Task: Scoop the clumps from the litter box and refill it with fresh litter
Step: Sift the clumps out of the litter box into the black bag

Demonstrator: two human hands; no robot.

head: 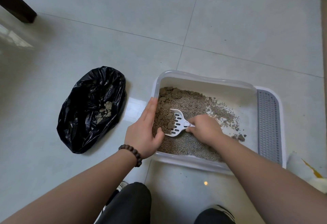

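A white litter box (205, 79) sits on the tiled floor, with grey-brown litter (191, 99) piled toward its left side and brown clumps (166, 115) among it. My right hand (203, 129) grips the handle of a white slotted scoop (177, 122), whose blade lies in the litter carrying clumps. My left hand (143, 131) clasps the box's left wall, thumb inside against the litter. To the left lies an open black rubbish bag (90, 110) holding several clumps (104, 111).
A grey perforated step (269, 124) runs along the box's right end. A white and yellow bag (307, 168) lies at the right edge. A dark furniture leg (16, 2) stands at the top left. My knees (134, 204) are at the bottom.
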